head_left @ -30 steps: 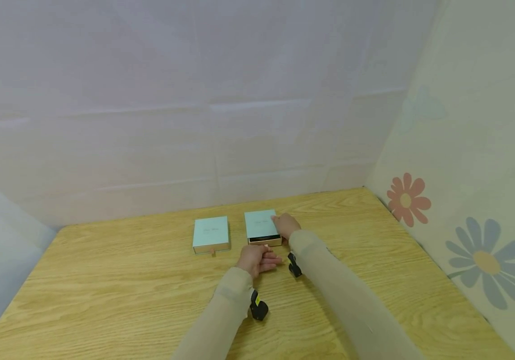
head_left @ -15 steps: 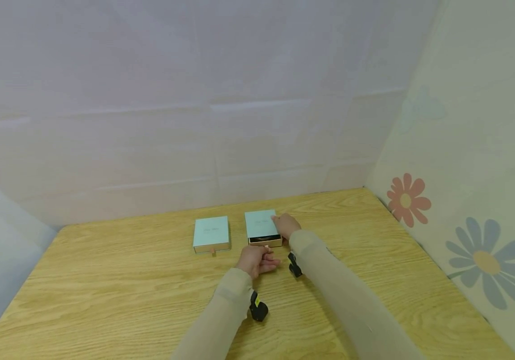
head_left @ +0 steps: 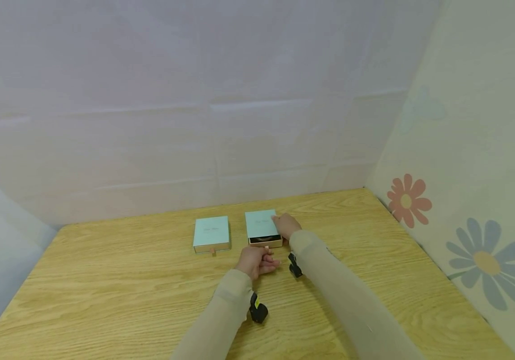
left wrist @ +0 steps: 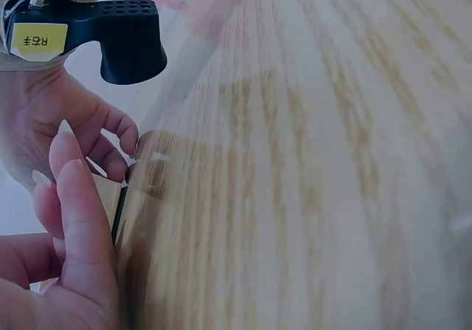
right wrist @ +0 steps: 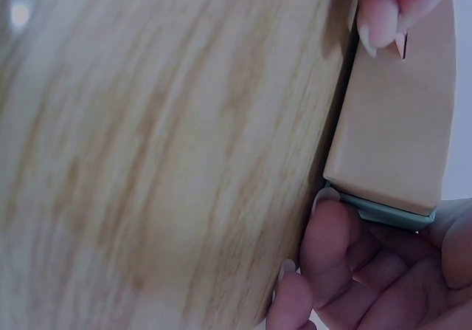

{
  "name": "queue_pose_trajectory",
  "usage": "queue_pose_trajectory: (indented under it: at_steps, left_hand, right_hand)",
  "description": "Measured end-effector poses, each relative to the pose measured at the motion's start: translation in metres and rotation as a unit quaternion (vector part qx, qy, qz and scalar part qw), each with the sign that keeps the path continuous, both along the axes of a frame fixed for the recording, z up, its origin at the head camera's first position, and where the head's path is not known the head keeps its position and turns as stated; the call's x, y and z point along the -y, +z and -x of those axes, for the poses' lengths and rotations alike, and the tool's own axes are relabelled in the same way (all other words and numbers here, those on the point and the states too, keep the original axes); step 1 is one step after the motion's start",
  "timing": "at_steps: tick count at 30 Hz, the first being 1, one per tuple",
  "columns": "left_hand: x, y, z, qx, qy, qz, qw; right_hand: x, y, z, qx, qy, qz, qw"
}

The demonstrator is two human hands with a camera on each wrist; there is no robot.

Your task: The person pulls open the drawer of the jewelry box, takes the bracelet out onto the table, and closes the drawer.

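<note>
On the table, the right-hand pale blue drawer box (head_left: 259,223) has its tan drawer (right wrist: 394,123) slid partly out toward me. A dark inside (head_left: 265,239) with a faint curved shape shows in the gap. At the drawer's front, my left hand (head_left: 254,261) pinches the small ribbon tab (right wrist: 401,43), its other fingers loosely bent. My right hand (head_left: 287,225) grips the box's blue sleeve at its right side, thumb on top and fingers bent along the edge. The right wrist view shows those fingers (right wrist: 328,252) at the sleeve's corner.
A matching pale blue box (head_left: 211,232), its drawer in, lies a little to the left, with a ribbon tab (head_left: 213,251) at its front. The wood-grain table (head_left: 118,285) meets a pale cloth backdrop (head_left: 158,150) behind and a flower-printed one on the right.
The drawer has come slightly farther out toward me, widening the dark gap, and a curved shape now shows inside. The left hand has shifted very slightly toward me; the right hand stays in place.
</note>
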State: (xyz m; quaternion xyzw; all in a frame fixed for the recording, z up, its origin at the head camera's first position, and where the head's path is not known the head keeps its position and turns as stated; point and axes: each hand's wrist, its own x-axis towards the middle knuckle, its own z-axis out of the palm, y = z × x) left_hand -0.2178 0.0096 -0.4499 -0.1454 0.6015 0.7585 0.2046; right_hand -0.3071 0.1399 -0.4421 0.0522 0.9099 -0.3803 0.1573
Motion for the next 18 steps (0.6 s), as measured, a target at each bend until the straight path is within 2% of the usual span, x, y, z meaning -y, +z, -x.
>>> queue_pose_trajectory:
  at_steps: [18]
  left_hand:
    - [-0.0007, 0.0, -0.0046, -0.005, 0.002, 0.011, 0.9999]
  right_hand:
    - [-0.0012, -0.0003, -0.0001, 0.0, 0.007, 0.0, 1.0]
